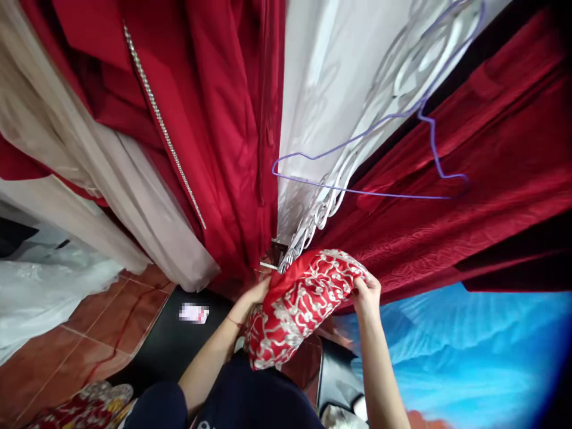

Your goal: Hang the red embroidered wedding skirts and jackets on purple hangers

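A red garment [308, 298] with silver-white embroidery is bunched up in front of my body, its smooth red side showing along the upper left. My right hand [367, 292] pinches its right edge between thumb and fingers. At the other end, my left hand [259, 293] holds the cloth from its left side; the fingers are mostly hidden by the fabric, which also covers part of the wrist. Above the garment, a purple wire hanger [357, 192] hangs bare.
Red drapes [223, 119] hang ahead, with deep red patterned cloth [447, 226] to the right. White scrolled metalwork [326, 205] slants between them. A black bench [165, 333] bears a small blurred item [193, 313]. More red embroidered cloth [84, 408] lies lower left; a blue feather-patterned surface [460, 345] is at right.
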Motion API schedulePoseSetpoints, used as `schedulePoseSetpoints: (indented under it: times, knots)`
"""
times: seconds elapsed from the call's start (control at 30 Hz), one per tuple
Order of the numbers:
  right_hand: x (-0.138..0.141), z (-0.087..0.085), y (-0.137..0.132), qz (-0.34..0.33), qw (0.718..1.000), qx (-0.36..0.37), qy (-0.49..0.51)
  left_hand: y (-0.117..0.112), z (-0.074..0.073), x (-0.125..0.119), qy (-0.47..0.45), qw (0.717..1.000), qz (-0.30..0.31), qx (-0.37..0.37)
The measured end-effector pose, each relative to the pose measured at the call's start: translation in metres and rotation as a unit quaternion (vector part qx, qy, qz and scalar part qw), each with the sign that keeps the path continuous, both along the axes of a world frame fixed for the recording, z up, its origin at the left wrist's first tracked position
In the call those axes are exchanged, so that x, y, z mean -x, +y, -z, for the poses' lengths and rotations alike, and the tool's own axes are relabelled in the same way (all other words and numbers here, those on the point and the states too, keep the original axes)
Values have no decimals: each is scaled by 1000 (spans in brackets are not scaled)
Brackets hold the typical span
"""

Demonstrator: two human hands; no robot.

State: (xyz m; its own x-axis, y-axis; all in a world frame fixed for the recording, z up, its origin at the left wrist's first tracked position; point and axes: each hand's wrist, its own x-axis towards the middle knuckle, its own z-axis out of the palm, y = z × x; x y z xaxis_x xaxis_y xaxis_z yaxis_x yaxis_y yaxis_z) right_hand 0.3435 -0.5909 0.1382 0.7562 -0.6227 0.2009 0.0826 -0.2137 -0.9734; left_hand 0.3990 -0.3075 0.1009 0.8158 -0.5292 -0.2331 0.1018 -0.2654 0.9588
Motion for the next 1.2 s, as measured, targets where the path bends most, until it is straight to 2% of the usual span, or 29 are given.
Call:
schedulePoseSetpoints:
  times: [0.07, 0.17, 0.3, 0.4, 0.5, 0.6, 0.7, 0.77, 0.83, 0.9, 1.07, 1.13, 1.2]
  knots:
    - [10, 3, -1, 34, 999, 15, 24, -3, -15, -5, -41, 999, -19, 19]
    - [29, 8, 1, 79, 994, 37, 70, -4, -35, 4, -102, 990, -84, 38]
    - [43, 8, 28, 110, 987, 51, 109, -20, -57, 28, -167, 970, -167, 58]
    - [44, 0, 68, 90, 989, 65, 102, -37, -74, 43, -207, 956, -193, 82]
    - [43, -9, 95, 22, 989, 98, 110, -45, -91, 49, -236, 944, -210, 98]
    - [48, -17, 85, 11, 983, 119, 136, -40, -107, 45, -259, 921, -267, 117]
    - [59, -28, 54, 95, 979, 130, 123, -23, -116, 31, -275, 909, -286, 130]
    - [65, -38, 35, 157, 974, 135, 94, -8, -115, 16, -270, 918, -262, 124]
    - [65, -50, 25, 195, 969, 140, 59, 7, -109, -2, -248, 929, -249, 119]
    - [60, -60, 23, 207, 967, 147, 28, 22, -98, -21, -225, 928, -274, 118]
    - [36, -80, 21, 182, 969, 169, -4, 45, -70, -57, -223, 896, -369, 107]
    - [32, -89, 15, 151, 972, 177, -6, 46, -62, -64, -237, 875, -410, 98]
    - [30, -95, 7, 153, 970, 185, -29, 39, -55, -70, -257, 850, -451, 88]
